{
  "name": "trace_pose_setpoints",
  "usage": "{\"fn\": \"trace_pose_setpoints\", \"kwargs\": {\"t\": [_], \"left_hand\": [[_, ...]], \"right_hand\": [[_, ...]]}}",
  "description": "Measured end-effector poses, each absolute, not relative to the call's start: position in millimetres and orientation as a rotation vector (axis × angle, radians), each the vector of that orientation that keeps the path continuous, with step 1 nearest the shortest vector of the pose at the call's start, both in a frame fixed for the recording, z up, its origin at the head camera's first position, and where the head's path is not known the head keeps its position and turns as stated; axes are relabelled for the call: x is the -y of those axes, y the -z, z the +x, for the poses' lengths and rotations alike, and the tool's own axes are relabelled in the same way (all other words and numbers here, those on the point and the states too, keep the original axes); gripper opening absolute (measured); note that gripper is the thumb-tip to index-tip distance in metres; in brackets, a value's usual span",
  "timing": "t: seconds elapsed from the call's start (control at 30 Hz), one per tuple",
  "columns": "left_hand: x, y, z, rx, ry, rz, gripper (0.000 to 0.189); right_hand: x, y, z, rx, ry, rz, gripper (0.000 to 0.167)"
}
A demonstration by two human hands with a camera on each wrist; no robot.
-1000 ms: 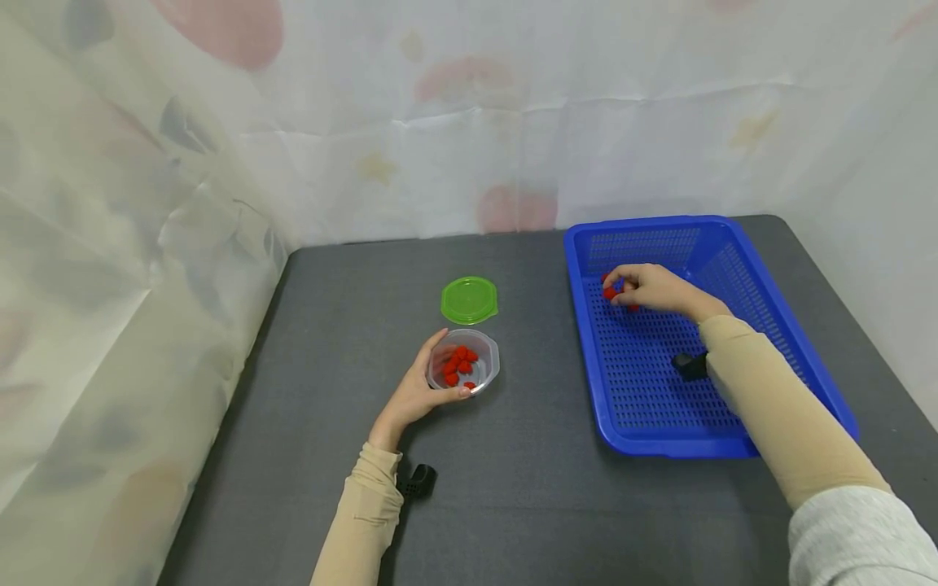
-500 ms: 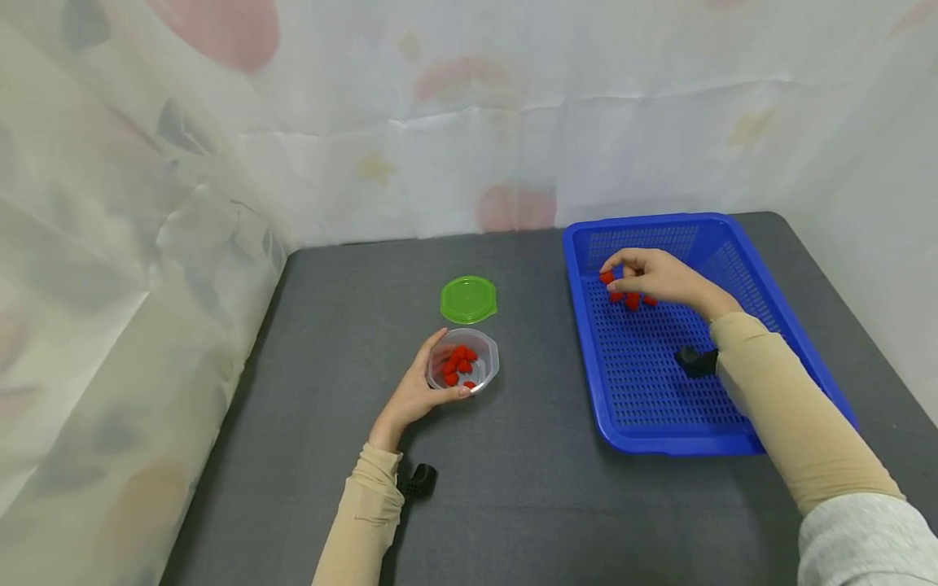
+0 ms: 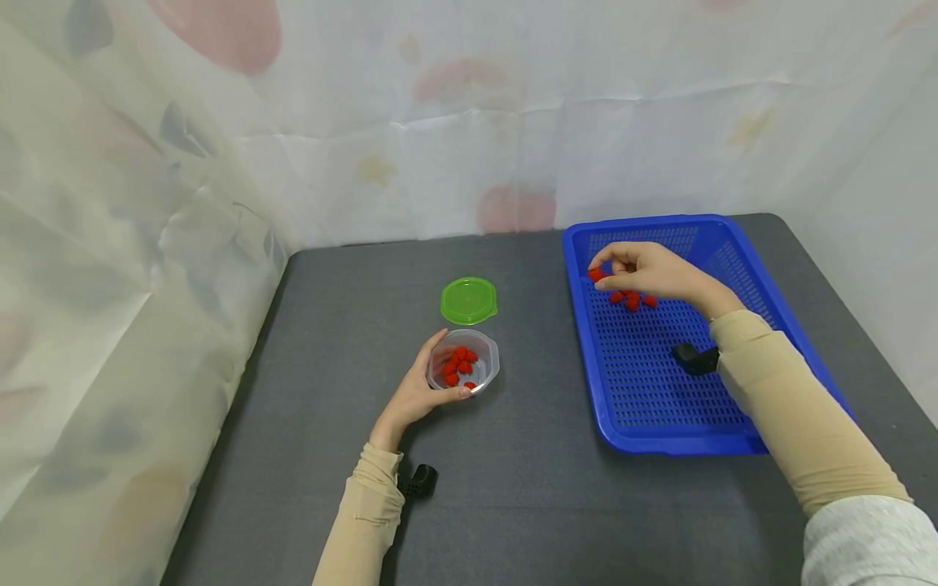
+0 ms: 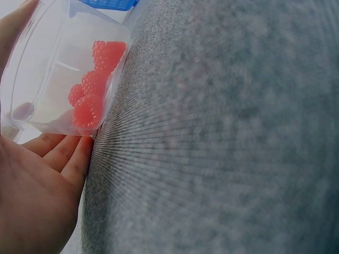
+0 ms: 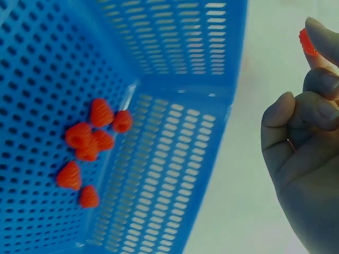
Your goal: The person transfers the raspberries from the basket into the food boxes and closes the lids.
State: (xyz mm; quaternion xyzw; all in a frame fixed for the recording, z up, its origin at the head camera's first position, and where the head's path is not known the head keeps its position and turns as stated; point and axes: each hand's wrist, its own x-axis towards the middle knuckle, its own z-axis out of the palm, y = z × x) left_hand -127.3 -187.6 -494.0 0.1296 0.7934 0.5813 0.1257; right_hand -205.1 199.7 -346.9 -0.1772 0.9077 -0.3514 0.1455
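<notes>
My left hand (image 3: pixel 412 400) grips a small clear plastic tub (image 3: pixel 493 358), thumb at the near side and fingers at the far side. Several red raspberries (image 3: pixel 460 356) lie in the tub; the left wrist view shows raspberries (image 4: pixel 87 111) through its wall. Between thumb and forefinger, my right hand (image 3: pixel 655 273) pinches one raspberry (image 3: pixel 596 275) above the left side of a blue basket (image 3: pixel 645 399). In the right wrist view this hand appears past the basket's rim, its other fingers curled. Several raspberries (image 5: pixel 79 135) lie on the basket floor near one wall.
A green lid (image 3: pixel 469 300) lies flat on the dark grey table (image 3: pixel 513 505), just beyond the tub. The basket has raised perforated walls (image 5: pixel 169 137). A patterned white sheet (image 3: pixel 410 106) hangs behind the table and along its left side.
My right hand has risen from the raspberries in the basket and moved left with one pinched, leaving the others uncovered. The left hand and tub have stayed in place.
</notes>
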Motion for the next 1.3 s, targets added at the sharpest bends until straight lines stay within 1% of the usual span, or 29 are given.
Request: {"fn": "trace_pose_setpoints", "kwargs": {"t": [0.4,0.8,1.3], "left_hand": [[188,494,-130,-2.352,-1.656,0.373,0.101],[191,490,-130,-2.363,-1.625,0.353,0.101],[195,490,-127,-2.380,-1.592,0.318,0.102]], "right_hand": [[-169,328,-198,-2.577,1.016,-0.668,0.024],[-144,326,-199,-2.528,1.058,-0.776,0.024],[-95,324,-200,-2.402,1.093,-0.973,0.022]]}}
